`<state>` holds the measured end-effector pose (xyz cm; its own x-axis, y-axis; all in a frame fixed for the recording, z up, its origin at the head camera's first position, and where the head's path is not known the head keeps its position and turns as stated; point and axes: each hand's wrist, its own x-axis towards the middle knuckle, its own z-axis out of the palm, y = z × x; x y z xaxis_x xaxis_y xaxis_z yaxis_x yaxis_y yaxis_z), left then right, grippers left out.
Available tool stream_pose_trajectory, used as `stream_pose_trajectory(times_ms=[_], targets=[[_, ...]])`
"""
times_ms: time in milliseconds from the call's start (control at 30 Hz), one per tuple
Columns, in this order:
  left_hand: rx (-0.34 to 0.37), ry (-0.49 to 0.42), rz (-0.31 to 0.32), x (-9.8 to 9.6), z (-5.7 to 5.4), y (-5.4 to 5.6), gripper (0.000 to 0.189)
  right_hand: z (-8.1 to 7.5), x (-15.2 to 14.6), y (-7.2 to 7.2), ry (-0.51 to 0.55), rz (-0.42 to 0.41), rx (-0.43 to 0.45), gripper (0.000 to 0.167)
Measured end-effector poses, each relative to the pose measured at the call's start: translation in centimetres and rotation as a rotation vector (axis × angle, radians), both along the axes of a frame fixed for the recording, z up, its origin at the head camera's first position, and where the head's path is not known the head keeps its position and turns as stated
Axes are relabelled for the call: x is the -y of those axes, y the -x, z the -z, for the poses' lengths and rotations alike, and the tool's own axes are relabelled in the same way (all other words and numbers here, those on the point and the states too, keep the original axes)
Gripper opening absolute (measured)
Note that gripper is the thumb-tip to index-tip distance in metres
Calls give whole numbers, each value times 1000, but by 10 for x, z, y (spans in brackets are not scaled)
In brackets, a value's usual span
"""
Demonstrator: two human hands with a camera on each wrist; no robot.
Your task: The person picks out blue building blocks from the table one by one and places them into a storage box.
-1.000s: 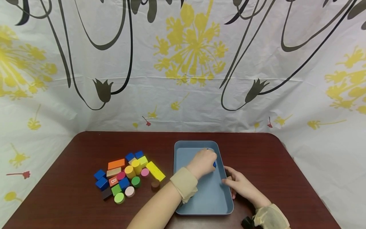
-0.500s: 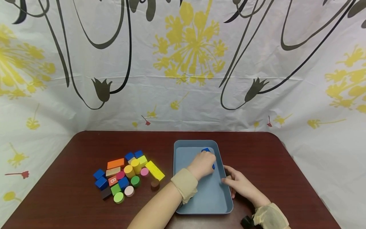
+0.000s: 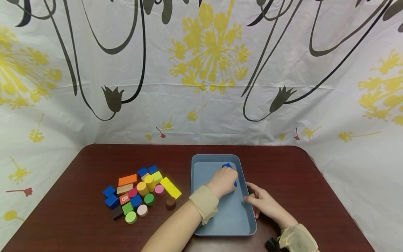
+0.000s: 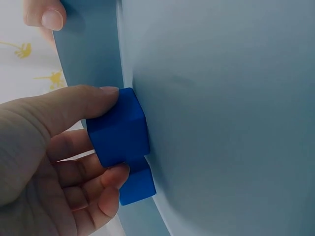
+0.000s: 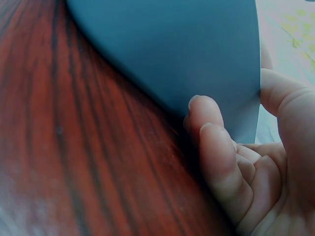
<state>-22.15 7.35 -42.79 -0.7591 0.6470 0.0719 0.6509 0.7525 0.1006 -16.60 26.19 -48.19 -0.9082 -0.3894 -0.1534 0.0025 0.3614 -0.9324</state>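
My left hand [image 3: 222,180] is over the far right part of a blue-grey tray [image 3: 225,224]. Between its thumb and fingers it pinches a blue cube [image 4: 118,130], set against the tray's right wall in the left wrist view. A second blue block [image 4: 138,187] lies just beyond it, by the curled fingers; in the head view a blue block [image 3: 226,165] peeks out past the knuckles. My right hand [image 3: 264,202] holds the tray's right side, thumb on the rim and fingers against the outer wall [image 5: 216,59], low by the tabletop.
Left of the tray, a loose group of coloured wooden blocks covers the dark table [image 3: 69,217]: an orange block [image 3: 127,180], a long yellow block [image 3: 171,188], a green cylinder [image 3: 149,199], a brown cylinder [image 3: 171,203] and several more. A patterned cloth [image 3: 201,115] hangs behind.
My left hand has shifted slightly toward me within the tray, and more of the far blue block shows beyond it. My right hand stays on the tray's side.
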Motion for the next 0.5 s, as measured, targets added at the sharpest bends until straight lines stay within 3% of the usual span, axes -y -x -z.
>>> stream_pose_trajectory(times_ms=[500], targets=[[-4, 9, 1, 3, 2, 1, 16, -1, 0, -1, 19, -6, 14, 68]])
